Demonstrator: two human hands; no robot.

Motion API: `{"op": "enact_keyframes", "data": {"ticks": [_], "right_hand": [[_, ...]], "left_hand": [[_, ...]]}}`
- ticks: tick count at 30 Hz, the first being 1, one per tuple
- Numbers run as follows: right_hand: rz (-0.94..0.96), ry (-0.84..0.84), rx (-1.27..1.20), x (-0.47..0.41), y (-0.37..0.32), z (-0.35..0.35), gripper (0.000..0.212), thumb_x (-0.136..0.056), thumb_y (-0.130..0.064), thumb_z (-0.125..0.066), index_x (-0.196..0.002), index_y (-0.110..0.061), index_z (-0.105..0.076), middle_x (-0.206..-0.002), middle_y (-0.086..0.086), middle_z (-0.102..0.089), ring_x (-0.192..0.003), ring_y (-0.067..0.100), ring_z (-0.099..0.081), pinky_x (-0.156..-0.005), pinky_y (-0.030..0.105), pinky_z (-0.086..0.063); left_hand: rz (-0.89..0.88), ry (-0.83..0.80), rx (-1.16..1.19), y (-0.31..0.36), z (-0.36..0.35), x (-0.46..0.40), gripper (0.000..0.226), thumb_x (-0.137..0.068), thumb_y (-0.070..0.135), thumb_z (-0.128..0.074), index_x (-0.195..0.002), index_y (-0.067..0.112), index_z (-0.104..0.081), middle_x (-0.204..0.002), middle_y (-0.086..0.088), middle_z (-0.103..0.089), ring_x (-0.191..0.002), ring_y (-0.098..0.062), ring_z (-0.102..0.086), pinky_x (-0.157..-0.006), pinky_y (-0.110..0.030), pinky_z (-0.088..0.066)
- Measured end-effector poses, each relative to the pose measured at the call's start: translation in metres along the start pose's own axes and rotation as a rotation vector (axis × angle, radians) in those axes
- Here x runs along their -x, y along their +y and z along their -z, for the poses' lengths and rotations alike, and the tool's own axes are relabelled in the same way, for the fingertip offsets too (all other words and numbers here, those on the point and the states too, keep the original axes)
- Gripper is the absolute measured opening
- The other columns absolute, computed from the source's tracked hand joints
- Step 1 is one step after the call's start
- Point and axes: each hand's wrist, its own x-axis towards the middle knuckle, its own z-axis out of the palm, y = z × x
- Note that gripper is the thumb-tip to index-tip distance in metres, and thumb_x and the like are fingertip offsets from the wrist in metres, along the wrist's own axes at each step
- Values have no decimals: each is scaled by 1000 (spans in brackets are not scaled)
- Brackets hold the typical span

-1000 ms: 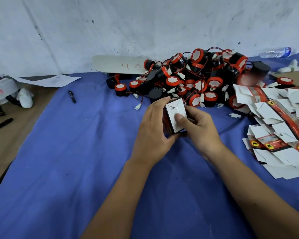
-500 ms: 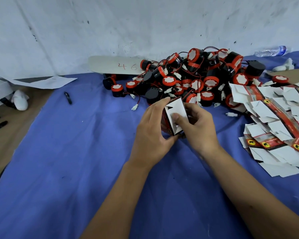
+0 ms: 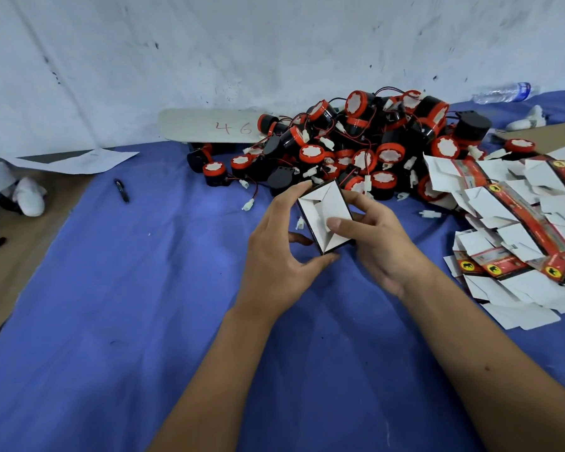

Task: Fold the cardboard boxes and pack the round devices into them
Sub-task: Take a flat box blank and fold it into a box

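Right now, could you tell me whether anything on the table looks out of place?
A plastic water bottle lies on its side by the wall, and a black pen lies loose on the blue cloth. Otherwise nothing stands out.

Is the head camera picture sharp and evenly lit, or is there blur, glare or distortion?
Head view: soft, even light, no glare; the box held by both hands is fairly sharp; the pile of round devices is slightly soft; wide-angle distortion bends the wall edge and stretches the forearms.
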Motion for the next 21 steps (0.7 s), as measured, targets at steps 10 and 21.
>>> {"op": "enact_keyframes", "data": {"ticks": [10, 21], "right_hand": [[-64, 15, 8, 0, -1, 3, 50, -78, -4, -72, -128, -4, -63, -109, 20, -74, -91, 30, -72, -78, 33, -58], [100, -32, 318, 7, -10, 3, 38, -89, -8, -76, -126, -9, -64, -103, 12, -77, -92, 21, -74, -80, 28, -57]], "left_hand": [[18, -48, -26, -4, -2, 1, 90, -70, 23, -94, -147, 21, -47, -143, 15, -52, -134, -14, -53, -89, -41, -61], [152, -65, -86, -16, 0, 3, 84, -73, 34, -93, -143, 27, -47, -138, 16, -52, -129, -12, -52, -90, -36, -58]]}}
